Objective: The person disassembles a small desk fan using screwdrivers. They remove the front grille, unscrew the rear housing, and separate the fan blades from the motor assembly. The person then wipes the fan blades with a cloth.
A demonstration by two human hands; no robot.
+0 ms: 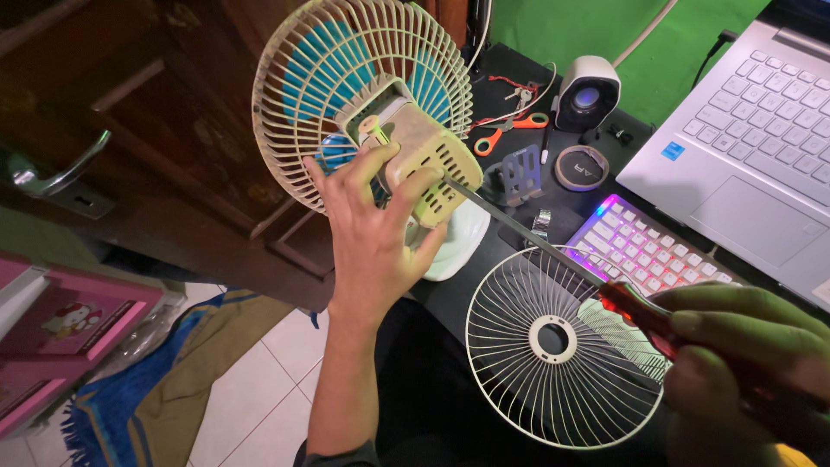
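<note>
Left hand wraps its fingers over the cream motor housing of a small desk fan, thumb on one side and fingers spread across the top, gripping it firmly. Right hand is closed around the red handle of a long screwdriver, whose steel shaft runs up and left until its tip meets the slotted back of the housing, just beside the left fingertips.

Largest among the things nearby is the silver laptop, open at the far right of the dark tabletop. The fan comes next: its rear grille is on, with blue blades showing through the wires, and it tilts toward the wooden cabinet at the left. The loose front grille, round and cream, lies flat on the tabletop below the screwdriver shaft. A backlit keyboard glowing pink and blue sits between that grille and the laptop. Further back stand a small white speaker, a roll of tape and orange-handled scissors. Pink boxes rest on the tiled floor at lower left.
</note>
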